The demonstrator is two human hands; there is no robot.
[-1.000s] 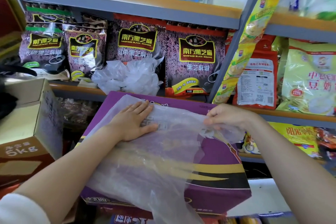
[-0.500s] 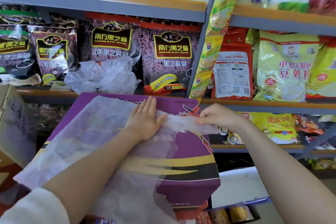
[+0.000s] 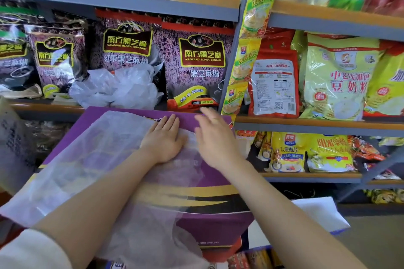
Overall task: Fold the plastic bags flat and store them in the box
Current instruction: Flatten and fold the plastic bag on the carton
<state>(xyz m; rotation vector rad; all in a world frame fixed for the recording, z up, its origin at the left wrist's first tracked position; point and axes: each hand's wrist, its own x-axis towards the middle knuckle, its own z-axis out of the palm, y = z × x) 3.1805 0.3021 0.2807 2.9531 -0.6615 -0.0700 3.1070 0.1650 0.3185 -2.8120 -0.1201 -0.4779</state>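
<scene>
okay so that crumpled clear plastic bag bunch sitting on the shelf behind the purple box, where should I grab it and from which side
Pinch the crumpled clear plastic bag bunch at its puffed top folds, coming from above and in front, over the purple cardboard box. It lies loose on the shelf's front edge, black sesame packets close behind, so the back is blocked. The right hand hovers nearest and seems free.

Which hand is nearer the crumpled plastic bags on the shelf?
Left. The left hand lies flat on the plastic bag just below the crumpled plastic bags; the right hand is farther right.

Translucent white plastic bag (image 3: 91, 159) over purple box (image 3: 196, 218) with gold streaks.
</scene>
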